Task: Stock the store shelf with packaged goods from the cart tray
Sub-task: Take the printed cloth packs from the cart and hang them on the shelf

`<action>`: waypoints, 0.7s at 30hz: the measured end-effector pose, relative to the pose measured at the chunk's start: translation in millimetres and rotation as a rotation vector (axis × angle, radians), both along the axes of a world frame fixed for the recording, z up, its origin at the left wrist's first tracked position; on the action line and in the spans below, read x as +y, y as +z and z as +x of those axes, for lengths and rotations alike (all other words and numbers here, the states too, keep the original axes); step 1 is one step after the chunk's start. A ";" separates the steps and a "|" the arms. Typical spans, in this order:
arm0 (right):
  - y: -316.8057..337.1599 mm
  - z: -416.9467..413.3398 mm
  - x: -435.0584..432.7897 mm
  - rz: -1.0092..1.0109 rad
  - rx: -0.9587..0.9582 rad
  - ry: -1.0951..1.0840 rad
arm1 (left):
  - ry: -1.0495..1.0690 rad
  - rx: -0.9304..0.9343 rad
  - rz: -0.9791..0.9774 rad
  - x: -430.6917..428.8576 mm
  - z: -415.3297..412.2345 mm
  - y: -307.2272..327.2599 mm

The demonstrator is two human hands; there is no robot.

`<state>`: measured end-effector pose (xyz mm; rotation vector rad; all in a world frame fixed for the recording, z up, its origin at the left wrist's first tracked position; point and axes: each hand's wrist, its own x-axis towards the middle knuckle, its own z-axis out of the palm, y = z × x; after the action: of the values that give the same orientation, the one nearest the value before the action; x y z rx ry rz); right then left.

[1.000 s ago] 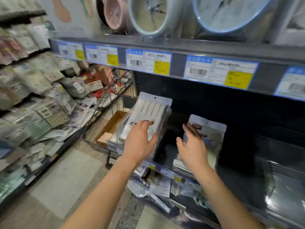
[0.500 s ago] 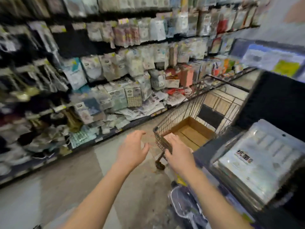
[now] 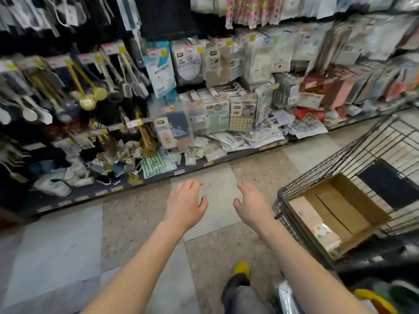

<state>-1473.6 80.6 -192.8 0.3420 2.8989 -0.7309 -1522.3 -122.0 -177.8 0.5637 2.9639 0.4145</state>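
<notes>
Two empty hands, fingers loosely spread: left hand [image 3: 184, 205], right hand [image 3: 251, 206].
Packet [image 3: 324, 234] in box [image 3: 344, 207] looks light, floppy, slick; pinch an edge.

Left hand [image 3: 184, 203] and right hand [image 3: 251, 206] reach forward, fingers relaxed, holding nothing.

A dark wire-metal cart [image 3: 340, 165] holds a matt brown cardboard box [image 3: 353, 200] above a smooth, speckled stone-tile floor [image 3: 260, 173]; across the aisle, packets [image 3: 217, 116] in glossy clear plastic hang beside scrubbers [image 3: 87, 102] with a shiny gold, metallic finish.
</notes>
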 end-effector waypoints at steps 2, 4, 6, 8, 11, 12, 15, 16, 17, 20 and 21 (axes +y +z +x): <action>-11.9 -41.8 5.2 0.000 -0.010 0.021 | 0.019 -0.004 -0.031 4.7 -35.7 -11.3; -24.7 -88.2 16.4 -0.008 -0.012 0.036 | 0.019 0.001 -0.072 15.8 -77.6 -20.4; -37.1 -136.5 33.0 -0.023 -0.021 0.045 | 0.026 0.003 -0.111 31.9 -123.2 -25.4; -45.3 -182.3 53.5 -0.039 -0.050 0.046 | 0.033 -0.018 -0.144 52.1 -168.6 -25.7; -46.2 -237.9 86.3 -0.064 -0.086 0.032 | 0.013 -0.052 -0.198 89.8 -229.2 -16.6; -45.6 -255.3 97.9 -0.064 -0.081 0.031 | -0.005 -0.049 -0.215 103.9 -248.3 -13.0; -45.7 -304.1 138.6 -0.045 -0.069 0.015 | -0.051 -0.045 -0.232 148.0 -304.1 -7.2; -46.9 -318.6 153.2 -0.041 -0.072 0.000 | -0.060 -0.052 -0.226 161.9 -321.1 -7.5; -48.1 -332.1 168.0 -0.040 -0.075 -0.018 | -0.070 -0.059 -0.215 176.1 -337.1 -8.7; -52.8 -367.3 212.5 -0.048 -0.091 -0.098 | -0.127 -0.063 -0.195 222.3 -386.7 -18.5; -56.0 -377.7 227.9 -0.052 -0.095 -0.124 | -0.152 -0.066 -0.189 239.2 -403.3 -22.7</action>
<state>-1851.2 308.5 -248.8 0.5397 2.7839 -0.7848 -1925.6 117.3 -200.6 0.7308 2.8307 0.1337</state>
